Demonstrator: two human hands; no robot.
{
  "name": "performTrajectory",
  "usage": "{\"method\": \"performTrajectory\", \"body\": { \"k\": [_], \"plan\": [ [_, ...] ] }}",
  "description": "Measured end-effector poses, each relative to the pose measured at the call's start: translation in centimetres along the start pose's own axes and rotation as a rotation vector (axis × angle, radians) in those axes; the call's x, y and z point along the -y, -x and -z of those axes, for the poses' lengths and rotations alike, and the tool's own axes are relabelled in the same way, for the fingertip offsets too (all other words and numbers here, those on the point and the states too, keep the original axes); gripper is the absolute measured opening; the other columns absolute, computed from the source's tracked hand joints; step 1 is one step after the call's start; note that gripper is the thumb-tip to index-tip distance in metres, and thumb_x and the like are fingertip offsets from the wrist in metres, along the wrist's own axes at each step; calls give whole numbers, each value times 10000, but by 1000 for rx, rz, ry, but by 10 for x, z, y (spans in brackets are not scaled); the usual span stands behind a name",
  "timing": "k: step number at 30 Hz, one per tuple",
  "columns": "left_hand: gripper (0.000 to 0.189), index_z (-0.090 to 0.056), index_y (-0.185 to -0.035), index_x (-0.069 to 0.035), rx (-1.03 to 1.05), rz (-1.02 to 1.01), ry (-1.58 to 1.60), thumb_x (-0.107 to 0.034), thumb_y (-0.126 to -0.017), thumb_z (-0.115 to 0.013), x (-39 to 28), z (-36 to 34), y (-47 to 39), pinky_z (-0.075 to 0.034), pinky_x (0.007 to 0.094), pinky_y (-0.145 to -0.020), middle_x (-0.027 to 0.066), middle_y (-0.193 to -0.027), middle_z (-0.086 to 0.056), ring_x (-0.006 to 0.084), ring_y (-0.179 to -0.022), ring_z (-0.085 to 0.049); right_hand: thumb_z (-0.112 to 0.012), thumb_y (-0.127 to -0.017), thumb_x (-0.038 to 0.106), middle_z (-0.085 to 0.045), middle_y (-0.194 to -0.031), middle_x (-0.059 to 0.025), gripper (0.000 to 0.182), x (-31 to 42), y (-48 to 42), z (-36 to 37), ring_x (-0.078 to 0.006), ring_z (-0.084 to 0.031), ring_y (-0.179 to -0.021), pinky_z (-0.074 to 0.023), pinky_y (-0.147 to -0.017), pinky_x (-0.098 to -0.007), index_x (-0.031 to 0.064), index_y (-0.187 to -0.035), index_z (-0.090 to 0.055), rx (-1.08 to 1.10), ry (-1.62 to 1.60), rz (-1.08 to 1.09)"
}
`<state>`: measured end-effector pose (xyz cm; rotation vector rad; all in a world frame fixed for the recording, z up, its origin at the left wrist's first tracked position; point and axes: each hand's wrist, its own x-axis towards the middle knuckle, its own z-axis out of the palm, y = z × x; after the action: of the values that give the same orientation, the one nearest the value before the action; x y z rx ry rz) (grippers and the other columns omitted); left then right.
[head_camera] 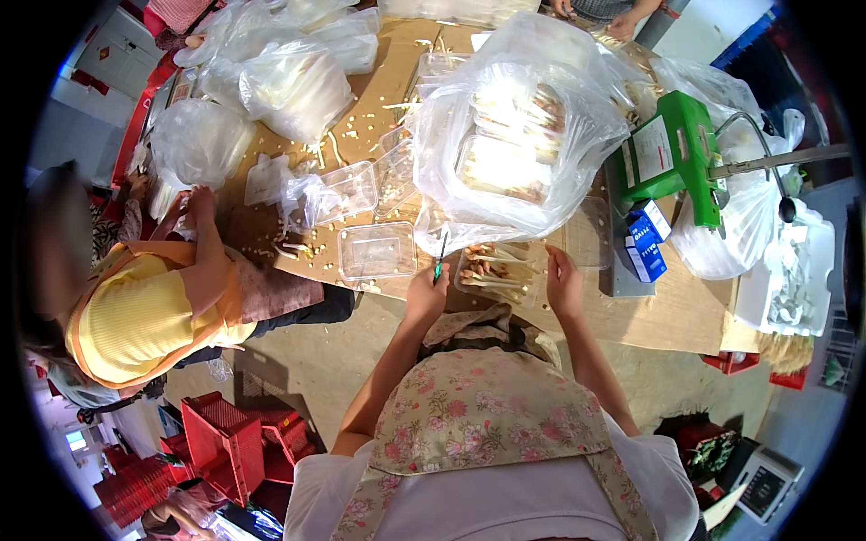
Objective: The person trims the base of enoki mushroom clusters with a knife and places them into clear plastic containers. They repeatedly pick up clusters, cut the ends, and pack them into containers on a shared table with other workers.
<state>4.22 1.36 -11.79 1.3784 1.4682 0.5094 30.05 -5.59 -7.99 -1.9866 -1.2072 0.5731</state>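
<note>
My left hand [426, 294] grips a small knife with a green handle [438, 270], its blade pointing away from me. Just to the right, near the table's front edge, lies a clear plastic tray [467, 287] of long pale-stemmed mushrooms with brown caps [497, 270]. At the tray's right side is my right hand [565, 280], fingers bent; whether they touch the rim is unclear. Beyond the tray a large clear plastic bag [433, 149] holds stacked filled trays [507, 155], partly lost in glare. An unfilled clear tray [377, 250] sits left of my left hand.
A green machine [666, 155] stands at right, with blue boxes [647, 240] beside it. Loose trays [348, 189] and mushroom scraps lie on the brown tabletop [379, 74]. Bagged trays [291, 81] fill the back left. A person in yellow [149, 304] works at left; red crates [223, 439] are behind.
</note>
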Motion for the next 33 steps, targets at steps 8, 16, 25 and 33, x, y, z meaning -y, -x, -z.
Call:
{"method": "performTrajectory", "body": {
  "k": [8,16,25,33],
  "plan": [
    [306,-608,-1098,-1,123,-51,-146,-247,-922,-554,18,-15,-5,-465,259,-663,29,-770,-631,108,-700,-580,-452,-948,193,-167,-1475,-278,557,-7,39,-46,-399,-141,-1386,-170,-1117,-415,-20,-1415,-234,116,-41,15],
    [309,-632,-1031,-25,109,-19,-42,-299,-924,-540,3,-7,5,-445,281,-616,53,-731,-619,123,-654,-558,-585,-846,319,-251,-1470,-217,682,17,24,-34,-370,-214,-1374,-220,-1082,-502,27,-1400,-314,174,372,383],
    [382,-641,-968,-64,12,150,-142,-427,-888,-553,6,-2,16,-462,358,-569,108,-637,-596,185,-592,-576,-684,-718,298,-377,-1395,-207,711,4,25,-46,-365,-346,-1296,-277,-1060,-482,21,-1318,-422,244,433,540],
    [261,-638,-927,-45,-696,118,-217,-277,-808,-618,4,74,-15,-508,450,-675,207,-837,-634,369,-764,-628,-554,-817,399,-428,-1344,-237,661,-24,25,-65,-401,-401,-1252,-327,-1003,-500,-2,-1326,-421,55,503,695]
  ]
}}
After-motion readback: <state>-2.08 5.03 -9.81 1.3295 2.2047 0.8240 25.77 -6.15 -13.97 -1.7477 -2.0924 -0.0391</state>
